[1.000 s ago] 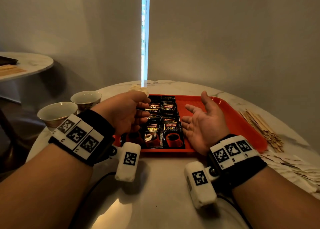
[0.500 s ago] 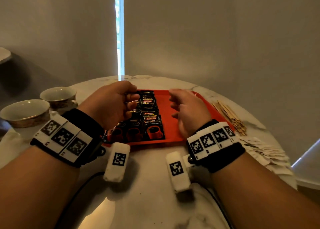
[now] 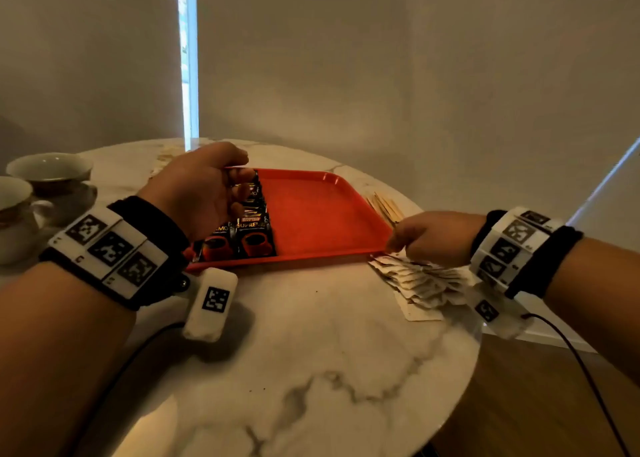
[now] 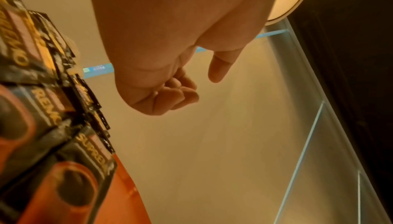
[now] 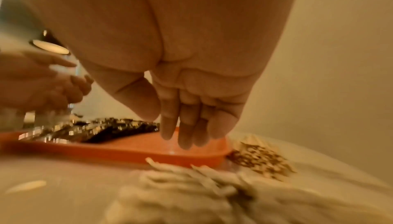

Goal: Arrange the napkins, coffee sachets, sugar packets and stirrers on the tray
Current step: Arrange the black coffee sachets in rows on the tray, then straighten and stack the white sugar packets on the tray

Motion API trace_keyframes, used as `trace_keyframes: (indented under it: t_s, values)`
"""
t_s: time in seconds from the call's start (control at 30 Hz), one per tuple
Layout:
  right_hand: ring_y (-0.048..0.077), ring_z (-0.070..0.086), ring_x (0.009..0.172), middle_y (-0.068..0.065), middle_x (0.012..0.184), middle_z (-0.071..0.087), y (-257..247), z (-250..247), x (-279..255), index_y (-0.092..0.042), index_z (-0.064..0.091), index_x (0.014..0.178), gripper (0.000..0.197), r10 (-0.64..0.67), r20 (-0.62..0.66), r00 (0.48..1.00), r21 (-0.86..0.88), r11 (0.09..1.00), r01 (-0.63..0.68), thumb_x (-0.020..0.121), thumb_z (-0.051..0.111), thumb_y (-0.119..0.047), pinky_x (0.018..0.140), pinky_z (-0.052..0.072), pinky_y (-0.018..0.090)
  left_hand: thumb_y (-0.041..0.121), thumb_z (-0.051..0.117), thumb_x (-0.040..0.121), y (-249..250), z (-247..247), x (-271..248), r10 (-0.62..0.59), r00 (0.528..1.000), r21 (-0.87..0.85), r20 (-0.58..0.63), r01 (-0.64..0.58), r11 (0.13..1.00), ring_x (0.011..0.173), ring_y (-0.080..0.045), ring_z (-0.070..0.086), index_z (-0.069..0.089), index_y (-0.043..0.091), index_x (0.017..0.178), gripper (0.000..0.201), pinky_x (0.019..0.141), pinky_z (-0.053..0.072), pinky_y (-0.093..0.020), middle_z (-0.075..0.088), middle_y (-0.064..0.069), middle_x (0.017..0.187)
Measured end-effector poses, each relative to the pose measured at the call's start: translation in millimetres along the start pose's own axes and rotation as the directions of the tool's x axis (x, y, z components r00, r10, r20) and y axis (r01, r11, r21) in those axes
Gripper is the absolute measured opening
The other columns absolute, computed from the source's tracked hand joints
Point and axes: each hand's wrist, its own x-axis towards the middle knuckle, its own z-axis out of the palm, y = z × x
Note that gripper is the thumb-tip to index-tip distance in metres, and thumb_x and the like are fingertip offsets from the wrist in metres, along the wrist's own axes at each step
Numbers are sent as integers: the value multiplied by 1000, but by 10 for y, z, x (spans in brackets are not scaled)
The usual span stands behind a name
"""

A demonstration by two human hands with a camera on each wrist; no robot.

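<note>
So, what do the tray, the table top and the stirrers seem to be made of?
Tray: probably moulded plastic, judging by the even red colour, rounded rim and dull sheen.
Table top: marble or a marble-look surface, white with grey veins, polished, reflecting light.
Stirrers: apparently wood, thin pale tan sticks.

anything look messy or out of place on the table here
Nothing is spilled or damaged. The sugar packets lie in a loose, fanned heap on the table off the tray's near right corner, and the stirrers sit in an untidy pile beside its right edge.
</note>
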Motion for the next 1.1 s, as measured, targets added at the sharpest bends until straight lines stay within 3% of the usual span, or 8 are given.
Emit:
trace_keyframes:
  t_s: [0.13, 0.2, 0.33, 0.4, 0.53, 0.7, 0.93, 1.1]
  values:
    - [16, 53, 119, -4, 137, 53, 117, 120, -87, -27, 47, 143, 64, -37, 127, 991, -214, 975, 64, 82, 63, -17, 100, 51, 37, 22, 48, 96, 47, 338, -70, 10, 999, 60, 47, -12, 998, 55, -12, 43, 49, 22, 83, 13, 54, 29, -28, 49, 3, 68]
    - [16, 50, 124, -1, 144, 48, 130, 163, -113, -28, 36, 150, 79, -57, 157, 986, -239, 966, 94, 79, 70, -19, 97, 51, 31, 23, 49, 95, 85, 512, -74, 13, 996, 89, 89, -21, 996, 57, -13, 40, 49, 23, 84, 11, 56, 27, -29, 47, 3, 69]
    - [20, 25, 147, -4, 164, 19, 139, 215, -141, -26, 15, 159, 114, -48, 190, 981, -462, 877, 133, 70, 83, -50, 120, 30, 39, 27, 50, 95, 90, 755, -53, 4, 991, 90, 136, -17, 996, 58, -13, 41, 50, 24, 87, 8, 55, 27, -28, 49, 5, 69]
    - [21, 25, 147, -5, 164, 17, 150, 253, -127, -23, 15, 159, 120, -56, 179, 982, -525, 839, 144, 67, 85, -55, 120, 29, 39, 27, 50, 95, 17, 771, -43, -2, 991, 62, 134, -6, 998, 58, -13, 43, 51, 24, 87, 9, 55, 28, -28, 49, 5, 69]
    - [18, 45, 132, -5, 153, 35, 155, 305, -49, -23, 33, 151, 103, -100, 132, 986, -519, 841, 155, 66, 85, -52, 106, 47, 39, 31, 49, 95, -215, 623, -17, -62, 992, 21, 113, 60, 998, 56, -13, 43, 51, 24, 82, 15, 54, 30, -26, 47, 7, 64]
    - [17, 55, 111, -4, 129, 53, 92, 344, -8, -26, 52, 134, 71, -115, 57, 992, -532, 837, 128, 71, 77, -45, 94, 54, 35, 38, 49, 94, -286, 455, -31, -105, 990, 13, 98, 104, 994, 57, -13, 45, 51, 23, 82, 19, 56, 30, -29, 50, 7, 63]
    - [18, 57, 107, -9, 129, 50, -17, 313, -32, -39, 54, 134, 52, -116, 15, 993, -555, 825, 105, 83, 65, -45, 88, 55, 36, 41, 52, 93, -292, 504, -89, -145, 979, 31, 144, 142, 989, 56, -13, 48, 53, 23, 86, 20, 58, 32, -28, 53, 6, 65]
    - [16, 59, 105, -7, 128, 54, -38, 338, -48, -36, 51, 136, 50, -97, 32, 995, -585, 805, 98, 89, 61, -49, 86, 55, 33, 41, 52, 94, -292, 504, -103, -155, 977, 45, 149, 150, 988, 56, -12, 49, 52, 23, 86, 20, 59, 34, -28, 53, 5, 68]
